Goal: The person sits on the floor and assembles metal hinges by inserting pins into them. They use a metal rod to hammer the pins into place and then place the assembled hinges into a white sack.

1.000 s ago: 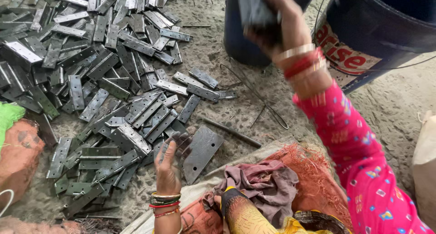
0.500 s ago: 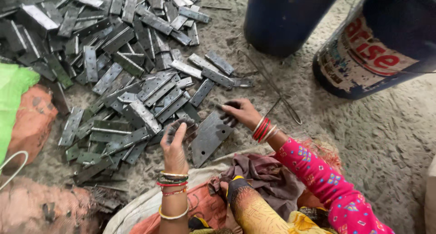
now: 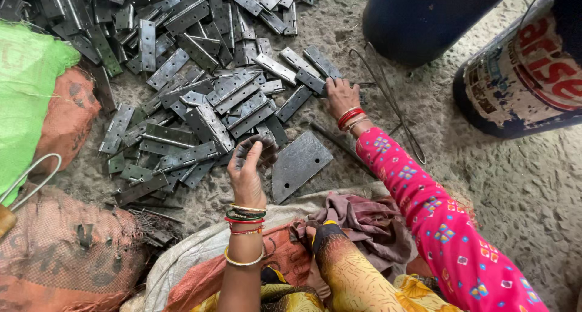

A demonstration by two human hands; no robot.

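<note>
A big heap of grey metal hinges [image 3: 194,88] lies on the sandy ground in front of me. My left hand [image 3: 247,172] is raised over the heap's near edge, its fingers curled around a small dark bundle [image 3: 254,147] whose kind I cannot make out. My right hand [image 3: 341,97], in a pink patterned sleeve with red bangles, reaches to the heap's right edge, and its fingers close on a hinge [image 3: 316,82] there. A larger flat metal plate [image 3: 300,163] lies on the ground between my two hands.
A dark blue barrel [image 3: 424,21] and a painted drum [image 3: 521,88] stand at the upper right. Bent wire rods [image 3: 391,106] lie beside my right wrist. A green sack [image 3: 24,94] and orange mesh sacks [image 3: 66,251] sit at the left. Cloth [image 3: 364,221] covers my lap.
My right hand came down from the barrel a second ago and has slid further up to the heap's right edge. My left hand has lifted slightly with its dark bundle.
</note>
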